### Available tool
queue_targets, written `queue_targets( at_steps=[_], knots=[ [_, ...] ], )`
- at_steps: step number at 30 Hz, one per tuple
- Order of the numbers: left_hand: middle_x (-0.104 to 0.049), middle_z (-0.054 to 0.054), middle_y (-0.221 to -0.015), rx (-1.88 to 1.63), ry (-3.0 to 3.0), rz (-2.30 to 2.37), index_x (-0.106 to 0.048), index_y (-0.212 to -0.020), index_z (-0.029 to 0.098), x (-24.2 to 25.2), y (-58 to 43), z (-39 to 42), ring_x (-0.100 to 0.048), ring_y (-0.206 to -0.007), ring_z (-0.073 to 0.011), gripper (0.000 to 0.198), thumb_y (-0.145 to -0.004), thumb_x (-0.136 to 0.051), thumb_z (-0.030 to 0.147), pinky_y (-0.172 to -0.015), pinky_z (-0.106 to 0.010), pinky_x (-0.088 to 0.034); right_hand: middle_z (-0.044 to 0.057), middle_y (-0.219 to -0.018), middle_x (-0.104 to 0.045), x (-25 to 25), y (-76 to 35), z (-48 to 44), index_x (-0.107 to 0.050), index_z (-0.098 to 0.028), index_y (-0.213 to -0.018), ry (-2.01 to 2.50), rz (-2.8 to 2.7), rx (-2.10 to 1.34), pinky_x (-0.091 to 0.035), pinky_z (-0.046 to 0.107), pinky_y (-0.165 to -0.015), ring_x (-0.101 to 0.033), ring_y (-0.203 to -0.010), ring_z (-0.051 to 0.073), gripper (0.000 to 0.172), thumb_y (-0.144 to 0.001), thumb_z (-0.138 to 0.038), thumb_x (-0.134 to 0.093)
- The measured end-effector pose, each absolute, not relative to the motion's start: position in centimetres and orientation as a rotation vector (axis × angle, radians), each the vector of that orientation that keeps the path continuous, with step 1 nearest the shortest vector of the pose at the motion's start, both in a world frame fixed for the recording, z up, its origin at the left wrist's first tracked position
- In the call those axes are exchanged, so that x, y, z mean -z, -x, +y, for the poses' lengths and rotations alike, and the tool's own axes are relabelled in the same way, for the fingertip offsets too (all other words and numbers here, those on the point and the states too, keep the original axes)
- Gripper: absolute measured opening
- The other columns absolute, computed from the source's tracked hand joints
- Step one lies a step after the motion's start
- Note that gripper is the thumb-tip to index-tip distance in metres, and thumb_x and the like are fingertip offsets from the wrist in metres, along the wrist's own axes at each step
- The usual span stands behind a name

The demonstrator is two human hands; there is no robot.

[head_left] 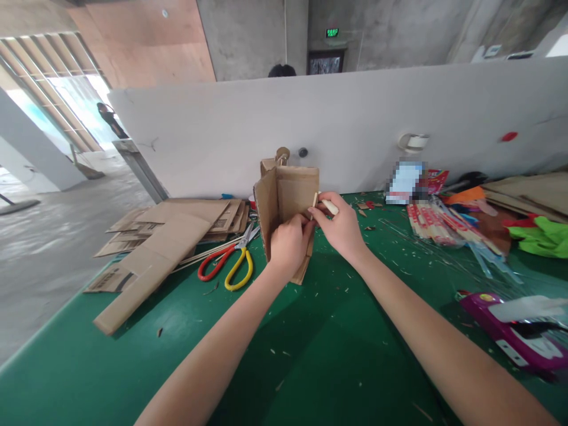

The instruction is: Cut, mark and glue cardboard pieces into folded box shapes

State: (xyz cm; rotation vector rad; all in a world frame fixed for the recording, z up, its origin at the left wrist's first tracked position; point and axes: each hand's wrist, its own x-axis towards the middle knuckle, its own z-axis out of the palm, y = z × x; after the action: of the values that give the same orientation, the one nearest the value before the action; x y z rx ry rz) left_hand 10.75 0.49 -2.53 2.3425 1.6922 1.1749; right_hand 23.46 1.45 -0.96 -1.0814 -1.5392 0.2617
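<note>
A folded cardboard piece [288, 195] stands upright on the green table [310, 355], just past the middle. My left hand [289, 244] is closed around its lower front edge. My right hand [341, 228] is closed in a pinch on a thin pale wooden stick [316, 200] held against the cardboard's right edge. Both forearms reach in from the bottom of the view.
Scissors [228, 266] with red and yellow handles lie left of the cardboard, beside flat cardboard sheets [164, 242] and thin sticks. Packs of chopsticks [437, 222], coloured scraps and a purple glue gun [515, 331] lie on the right. A white partition [355, 118] backs the table.
</note>
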Motion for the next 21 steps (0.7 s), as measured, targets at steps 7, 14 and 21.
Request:
queue_targets(
  at_steps=[7,14,21],
  knots=[
    [-0.071,-0.006,-0.082,-1.213,-2.223,1.613,-0.062,-0.084,0.017,2.4,-11.1,0.4,-0.066,-0.074,-0.0204,0.019,-0.091,-0.051,0.032,-0.068,-0.029,-0.046,0.001,-0.077,-0.07,1.3,-23.6,1.7,-0.057,-0.024,-0.093,1.071,-1.532,-0.27,-0.05,0.035,-0.066,-0.066,-0.07,0.021,0.017,-0.078,-0.031,-0.064],
    [-0.07,-0.008,-0.089,-1.144,-2.263,1.679,-0.059,-0.091,0.015,2.3,-11.7,-0.3,-0.067,-0.081,-0.0204,0.02,-0.093,-0.048,0.032,-0.072,-0.029,-0.049,0.002,-0.076,-0.07,1.4,-23.6,1.9,-0.058,-0.024,-0.093,1.064,-1.538,-0.253,-0.05,0.036,-0.069,-0.067,-0.073,0.022,0.017,-0.078,-0.031,-0.063],
    [-0.068,-0.014,-0.084,-0.47,-2.589,1.95,-0.061,-0.103,0.012,-0.2,-12.4,-1.6,-0.069,-0.079,-0.0282,0.029,-0.095,-0.035,0.02,-0.065,-0.037,-0.053,0.003,-0.077,-0.071,1.2,-23.5,1.7,-0.058,-0.024,-0.09,1.074,-1.527,-0.236,-0.05,0.036,-0.069,-0.067,-0.074,0.023,0.017,-0.076,-0.029,-0.065]
  ],
)
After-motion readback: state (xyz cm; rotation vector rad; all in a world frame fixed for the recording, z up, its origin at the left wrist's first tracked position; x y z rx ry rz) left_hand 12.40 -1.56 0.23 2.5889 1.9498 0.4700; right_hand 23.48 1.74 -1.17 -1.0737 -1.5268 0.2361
